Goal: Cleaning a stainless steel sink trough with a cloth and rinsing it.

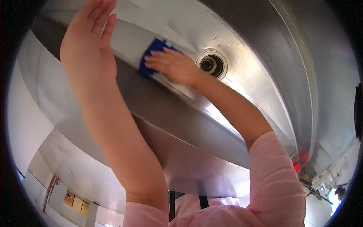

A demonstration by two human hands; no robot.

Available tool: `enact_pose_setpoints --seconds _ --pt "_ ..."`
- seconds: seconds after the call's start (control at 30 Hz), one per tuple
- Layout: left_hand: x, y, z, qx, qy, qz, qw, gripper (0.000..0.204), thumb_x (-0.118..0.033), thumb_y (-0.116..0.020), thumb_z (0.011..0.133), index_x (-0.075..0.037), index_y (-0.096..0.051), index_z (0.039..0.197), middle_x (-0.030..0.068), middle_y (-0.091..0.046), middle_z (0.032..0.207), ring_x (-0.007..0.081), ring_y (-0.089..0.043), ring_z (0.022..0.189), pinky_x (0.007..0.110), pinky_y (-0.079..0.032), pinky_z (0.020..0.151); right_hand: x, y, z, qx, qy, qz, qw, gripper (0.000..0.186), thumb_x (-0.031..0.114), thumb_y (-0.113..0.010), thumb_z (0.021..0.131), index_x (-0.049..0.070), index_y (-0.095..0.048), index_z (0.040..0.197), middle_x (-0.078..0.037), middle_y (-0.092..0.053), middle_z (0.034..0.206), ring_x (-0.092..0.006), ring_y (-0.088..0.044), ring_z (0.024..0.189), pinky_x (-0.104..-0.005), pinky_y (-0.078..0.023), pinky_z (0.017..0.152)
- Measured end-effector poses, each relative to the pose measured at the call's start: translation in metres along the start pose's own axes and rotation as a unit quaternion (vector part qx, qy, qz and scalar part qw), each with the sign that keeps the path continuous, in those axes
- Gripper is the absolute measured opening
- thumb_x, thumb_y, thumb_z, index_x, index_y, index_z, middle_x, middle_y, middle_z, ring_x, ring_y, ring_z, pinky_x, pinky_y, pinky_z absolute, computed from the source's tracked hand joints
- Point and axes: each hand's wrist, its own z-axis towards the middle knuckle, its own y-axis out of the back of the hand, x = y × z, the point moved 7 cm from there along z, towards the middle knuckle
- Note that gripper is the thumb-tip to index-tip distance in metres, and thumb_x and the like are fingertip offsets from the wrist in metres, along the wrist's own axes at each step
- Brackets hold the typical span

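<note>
My right hand [174, 67] lies over a dark blue cloth [148, 60] and presses it against the bottom of a stainless steel sink [189, 32]. Part of the cloth shows beyond my fingertips; a small pale patch is visible on its far edge. Just right of that hand is the round drain opening [211, 65], with a metal rim and a dark inside. My left hand [90, 41] is raised at the upper left, its fingers stretched out and partly cut off by the top edge. One finger wears a thin ring, and nothing shows in this hand.
Water drops dot the steel around the drain. The sink's near rim [177, 139] curves between my body and the basin. A raised steel edge [302, 68] runs along the right. Wooden-looking boxes [77, 203] sit far off at the lower left, and a small red object [297, 167] at the lower right.
</note>
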Motion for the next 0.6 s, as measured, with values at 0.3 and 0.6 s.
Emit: enact_pose_setpoints --seconds 0.3,0.6 --pt "-0.002 0.007 -0.002 -0.009 -0.018 0.032 0.999 0.035 -0.018 -0.042 0.096 0.007 -0.051 0.119 0.0201 -0.056 0.122 0.0298 -0.051 0.12 0.04 -0.038 0.104 -0.115 0.075 0.0 -0.114 -0.123 -0.277 0.946 0.046 0.011 -0.048 0.085 0.019 -0.05 0.13 0.0 -0.043 0.141 -0.0187 -0.04 0.131 -0.0386 -0.029 0.111" --pt "-0.001 -0.008 -0.012 -0.012 0.019 0.002 1.0 0.03 -0.012 -0.048 0.092 0.011 -0.054 0.111 0.0191 -0.062 0.109 0.0278 -0.059 0.108 0.035 -0.042 0.098 -0.08 0.099 -0.311 -0.04 -0.382 -0.267 0.884 0.058 -0.002 -0.052 0.076 0.012 -0.048 0.132 -0.007 -0.04 0.143 -0.0275 -0.036 0.133 -0.0442 -0.027 0.11"
